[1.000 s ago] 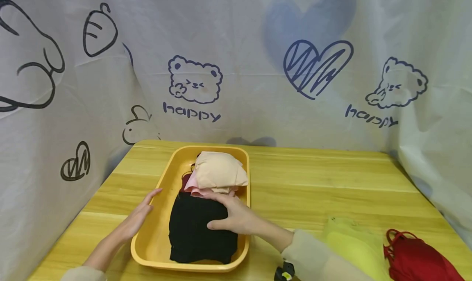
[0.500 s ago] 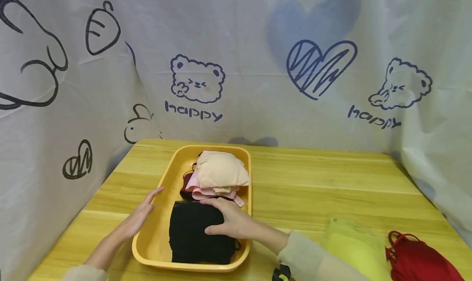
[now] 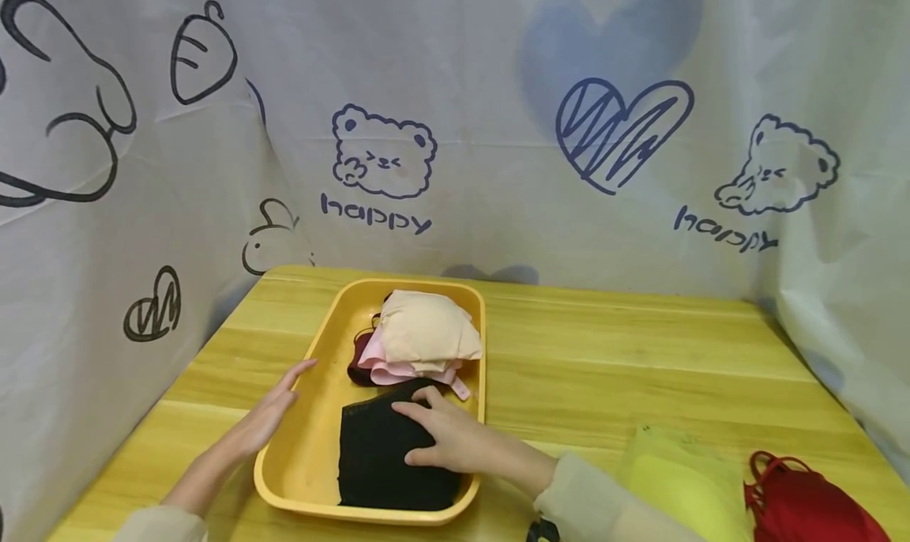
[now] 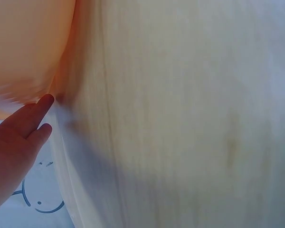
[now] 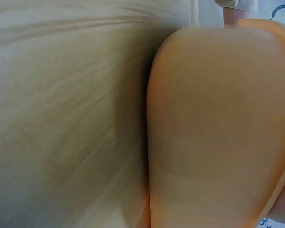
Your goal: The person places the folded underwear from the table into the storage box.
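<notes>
A folded black garment lies in the near part of a yellow tray, its upper edge slanting up to the right. My right hand reaches over the tray's right rim and rests on this garment, thumb and fingers spread apart. On the left side my left hand touches the rim with extended fingers; the left wrist view shows its fingertips at the tray's edge. Beyond the black cloth sit a cream folded garment, a pink one under it, and a dark red one partly hidden.
At the near right of the wooden table lie a yellow garment in a filmy cover and a red garment with thin straps. A white curtain with drawings hangs behind the table.
The black garment has shifted; its upper edge was level and now slants, and its left side lies slightly further right. My right hand has moved slightly toward me. The left hand stays at the rim.
</notes>
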`<state>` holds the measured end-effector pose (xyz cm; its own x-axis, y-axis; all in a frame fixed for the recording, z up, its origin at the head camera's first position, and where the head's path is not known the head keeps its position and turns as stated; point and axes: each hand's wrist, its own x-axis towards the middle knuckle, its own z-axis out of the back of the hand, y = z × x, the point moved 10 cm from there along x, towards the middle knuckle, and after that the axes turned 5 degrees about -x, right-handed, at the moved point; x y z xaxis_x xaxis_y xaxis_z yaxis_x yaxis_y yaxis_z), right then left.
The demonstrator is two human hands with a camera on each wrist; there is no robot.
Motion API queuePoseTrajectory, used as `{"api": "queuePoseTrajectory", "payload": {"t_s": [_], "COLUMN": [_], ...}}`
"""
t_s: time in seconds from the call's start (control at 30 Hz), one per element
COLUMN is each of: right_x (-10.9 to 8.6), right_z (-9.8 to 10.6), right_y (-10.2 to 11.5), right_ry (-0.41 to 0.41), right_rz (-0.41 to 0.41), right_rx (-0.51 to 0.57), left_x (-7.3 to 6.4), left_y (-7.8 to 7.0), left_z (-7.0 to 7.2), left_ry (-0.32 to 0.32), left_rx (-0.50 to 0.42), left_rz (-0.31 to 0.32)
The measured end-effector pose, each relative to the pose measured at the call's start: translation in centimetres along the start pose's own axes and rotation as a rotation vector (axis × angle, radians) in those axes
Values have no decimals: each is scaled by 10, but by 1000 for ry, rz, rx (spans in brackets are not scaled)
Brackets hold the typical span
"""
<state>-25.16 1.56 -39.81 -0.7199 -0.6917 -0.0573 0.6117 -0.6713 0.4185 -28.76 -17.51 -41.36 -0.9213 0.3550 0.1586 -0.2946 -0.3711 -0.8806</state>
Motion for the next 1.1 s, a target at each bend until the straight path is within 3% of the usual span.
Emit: {"api": "queuePoseTrajectory", "payload": {"t_s": [0.47, 0.9, 1.1], "right_x": [-4, -13, -20], "right_z": [-19, -1, 13], "right_y": [-2, 1, 3], "right_ry": [117, 86, 25], "right_rz": [-61, -66, -17], "right_rx": [-287, -229, -197], "left_x": [1, 0, 0], "left_y": [2, 2, 3], "left_z": [-3, -1, 0], "left_ry": [-5, -1, 10], "left_rx": [5, 2, -13], "left_rz": [7, 22, 23]}}
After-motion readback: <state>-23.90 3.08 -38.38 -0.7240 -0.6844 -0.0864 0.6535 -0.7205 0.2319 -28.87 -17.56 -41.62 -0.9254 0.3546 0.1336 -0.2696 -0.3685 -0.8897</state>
